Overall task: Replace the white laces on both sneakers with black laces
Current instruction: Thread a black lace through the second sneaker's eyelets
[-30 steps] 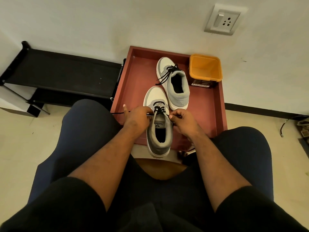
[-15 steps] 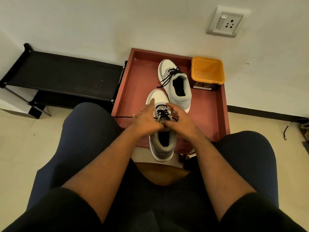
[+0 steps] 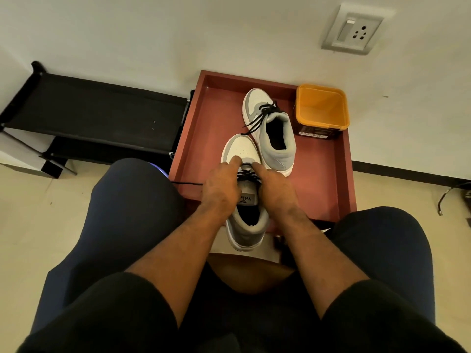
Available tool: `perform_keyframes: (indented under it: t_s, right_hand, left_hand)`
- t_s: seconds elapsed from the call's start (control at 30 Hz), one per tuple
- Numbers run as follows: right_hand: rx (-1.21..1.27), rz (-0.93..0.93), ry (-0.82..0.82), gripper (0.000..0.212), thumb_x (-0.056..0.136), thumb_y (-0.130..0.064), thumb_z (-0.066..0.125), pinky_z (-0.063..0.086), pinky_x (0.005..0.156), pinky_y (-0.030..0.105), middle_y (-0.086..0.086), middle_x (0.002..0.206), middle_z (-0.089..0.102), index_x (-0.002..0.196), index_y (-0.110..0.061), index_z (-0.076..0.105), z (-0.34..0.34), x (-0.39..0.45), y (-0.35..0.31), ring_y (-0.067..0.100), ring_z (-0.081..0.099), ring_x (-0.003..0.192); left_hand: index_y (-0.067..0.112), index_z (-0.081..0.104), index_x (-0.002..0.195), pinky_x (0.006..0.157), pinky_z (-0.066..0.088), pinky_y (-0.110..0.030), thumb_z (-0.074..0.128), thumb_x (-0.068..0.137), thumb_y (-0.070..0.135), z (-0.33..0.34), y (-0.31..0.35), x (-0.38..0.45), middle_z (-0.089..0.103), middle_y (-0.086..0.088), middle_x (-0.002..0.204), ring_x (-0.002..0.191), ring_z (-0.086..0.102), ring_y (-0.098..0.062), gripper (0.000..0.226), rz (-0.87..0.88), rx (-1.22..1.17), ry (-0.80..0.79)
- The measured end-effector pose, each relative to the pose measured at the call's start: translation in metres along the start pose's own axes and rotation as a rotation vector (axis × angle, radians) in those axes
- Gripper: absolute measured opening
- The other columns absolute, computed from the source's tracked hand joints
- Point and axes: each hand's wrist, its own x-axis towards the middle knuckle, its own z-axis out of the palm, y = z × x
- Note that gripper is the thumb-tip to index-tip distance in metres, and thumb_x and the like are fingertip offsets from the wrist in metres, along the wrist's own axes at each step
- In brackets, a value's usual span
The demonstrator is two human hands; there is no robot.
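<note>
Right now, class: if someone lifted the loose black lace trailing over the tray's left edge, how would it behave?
The black lace would likely flop and dangle, being thin cord. Probably very light. It may drag, since it seems threaded into the near sneaker.

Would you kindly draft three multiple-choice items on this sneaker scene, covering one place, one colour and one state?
1. Where does the orange tub stand?
A. far right corner of the red tray
B. on the black rack
C. on the floor

2. What colour are the far sneaker's laces?
A. white
B. black
C. red

3. Where are both hands now?
A. on the knees
B. on the near sneaker
C. in the tub

Answers: 1 A, it stands in that tray corner by the wall. 2 B, dark laces cross its front. 3 B, left hand and right hand flank its laces.
</note>
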Motion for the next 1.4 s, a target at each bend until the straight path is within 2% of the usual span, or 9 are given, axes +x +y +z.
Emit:
perform_keyframes:
  t_s: [0.17,0.33,0.57,0.77,0.9,1.07,1.23,1.3,1.4]
  right_hand:
    - [-0.033,-0.084,-0.117,0.049,0.096,-0.016,0.049,0.046,0.093,0.038,0.013,0.124,0.054,0.144,-0.024,0.041,-0.005,0.012,0.003,0.031,0.055,0.114]
    - [0.056,-0.053,-0.126,0.054,0.092,-0.005,0.05,0.048,0.091,0.041,0.014,0.122,0.054,0.141,-0.025,0.043,-0.006,0.018,0.008,0.032,0.055,0.112]
    - [0.048,-0.057,-0.172,0.061,0.086,-0.009,0.05,0.053,0.084,0.046,0.013,0.119,0.062,0.141,-0.033,0.038,-0.006,0.019,0.017,0.034,0.059,0.105]
    - [0.142,0.023,-0.041,0.053,0.093,-0.011,0.047,0.049,0.093,0.046,0.015,0.123,0.059,0.143,-0.029,0.042,0.004,0.007,0.016,0.033,0.056,0.112]
    - [0.186,-0.041,0.108,0.048,0.092,-0.009,0.051,0.048,0.095,0.042,0.01,0.124,0.059,0.139,-0.019,0.048,0.009,0.002,0.012,0.028,0.054,0.113]
    - [0.212,-0.028,0.051,0.06,0.086,0.002,0.046,0.047,0.097,0.045,0.01,0.124,0.054,0.143,-0.017,0.043,0.013,0.011,0.01,0.03,0.051,0.114]
    - [0.228,-0.01,0.0,0.065,0.085,0.001,0.044,0.046,0.098,0.048,0.011,0.123,0.051,0.147,-0.02,0.039,0.02,0.017,0.02,0.034,0.05,0.113]
    - [0.223,-0.005,-0.039,0.064,0.088,0.001,0.044,0.044,0.1,0.045,0.011,0.123,0.049,0.147,-0.022,0.039,0.019,0.018,0.024,0.033,0.049,0.115]
    - [0.295,0.011,-0.129,0.063,0.09,0.004,0.045,0.035,0.103,0.026,0.012,0.124,0.048,0.147,-0.021,0.039,0.013,0.017,0.031,0.027,0.049,0.12]
  left_hand:
    - [0.03,0.043,0.137,0.092,0.05,-0.046,0.059,0.085,0.005,0.003,-0.007,0.013,0.051,-0.012,0.119,0.108,0.052,-0.031,0.06,0.039,0.078,-0.14]
    - [0.028,0.043,0.14,0.093,0.05,-0.048,0.051,0.089,0.016,-0.003,-0.009,0.028,0.048,-0.013,0.122,0.108,0.055,-0.035,0.053,0.036,0.111,-0.291]
    - [0.03,0.039,0.139,0.088,0.052,-0.042,0.047,0.092,0.019,-0.017,-0.021,0.027,0.057,-0.012,0.122,0.106,0.057,-0.03,0.049,0.131,0.155,-0.343]
    - [0.032,0.041,0.137,0.08,0.053,-0.036,0.05,0.089,0.014,-0.005,-0.018,0.02,0.054,-0.01,0.121,0.102,0.058,-0.027,0.052,0.042,0.0,-0.272]
    - [0.027,0.038,0.143,0.09,0.051,-0.04,0.057,0.085,0.013,0.0,-0.013,0.014,0.051,-0.009,0.121,0.109,0.055,-0.027,0.063,0.052,-0.014,-0.164]
    - [0.021,0.045,0.138,0.089,0.052,-0.045,0.055,0.085,0.015,-0.001,-0.006,0.017,0.053,-0.009,0.118,0.105,0.057,-0.031,0.054,0.127,0.191,-0.163]
    - [0.024,0.027,0.148,0.091,0.05,-0.046,0.056,0.087,0.016,-0.005,-0.006,0.016,0.046,-0.008,0.127,0.109,0.054,-0.031,0.069,0.127,0.238,-0.154]
    - [0.026,0.029,0.148,0.091,0.051,-0.046,0.056,0.088,0.017,-0.005,-0.007,0.018,0.046,-0.008,0.127,0.109,0.054,-0.03,0.067,0.116,0.272,-0.196]
    - [0.035,0.032,0.147,0.089,0.052,-0.046,0.055,0.089,0.019,-0.008,-0.013,0.024,0.048,-0.007,0.124,0.108,0.055,-0.03,0.065,0.09,0.323,-0.3]
